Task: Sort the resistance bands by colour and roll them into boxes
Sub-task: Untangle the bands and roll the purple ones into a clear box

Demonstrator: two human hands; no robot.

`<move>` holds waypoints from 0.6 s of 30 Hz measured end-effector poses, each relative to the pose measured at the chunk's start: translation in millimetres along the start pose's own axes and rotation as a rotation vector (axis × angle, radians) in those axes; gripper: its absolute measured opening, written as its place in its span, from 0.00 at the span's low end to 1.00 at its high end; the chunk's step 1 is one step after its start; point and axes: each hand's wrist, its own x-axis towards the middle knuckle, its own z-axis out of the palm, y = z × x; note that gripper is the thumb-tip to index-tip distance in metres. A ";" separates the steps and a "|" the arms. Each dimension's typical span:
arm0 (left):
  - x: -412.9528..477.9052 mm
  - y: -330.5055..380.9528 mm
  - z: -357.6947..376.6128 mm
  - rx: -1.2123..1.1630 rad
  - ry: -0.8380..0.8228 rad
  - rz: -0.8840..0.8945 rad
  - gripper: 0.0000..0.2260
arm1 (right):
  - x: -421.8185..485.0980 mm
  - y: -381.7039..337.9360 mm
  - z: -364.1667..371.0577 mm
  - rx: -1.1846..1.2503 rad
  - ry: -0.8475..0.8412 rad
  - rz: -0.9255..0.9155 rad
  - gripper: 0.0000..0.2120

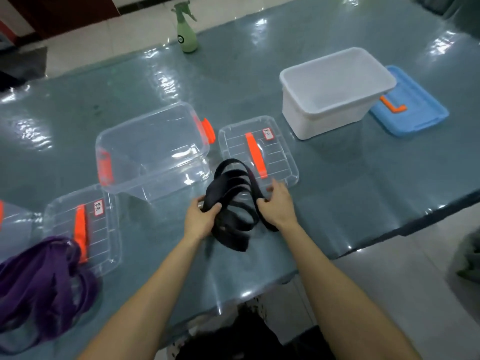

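Note:
A bundle of black resistance bands (233, 201) hangs in several loops between both hands, just above the table. My left hand (201, 216) grips its left side and my right hand (278, 206) pinches its right side. A pile of purple bands (44, 284) lies at the near left. An empty clear box (150, 152) with orange latches stands behind the hands, and an empty white box (335, 92) is at the back right.
Two clear lids with orange handles lie flat: one lid (259, 149) right of the clear box, another lid (83, 227) by the purple pile. A blue lid (410, 105) sits beside the white box. A green spray bottle (185, 29) stands at the far edge. The table edge (389, 232) runs near right.

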 end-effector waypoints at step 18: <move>-10.7 -1.3 -0.4 0.396 -0.108 0.147 0.29 | -52.7 2.2 25.6 -0.357 -0.014 -0.178 0.18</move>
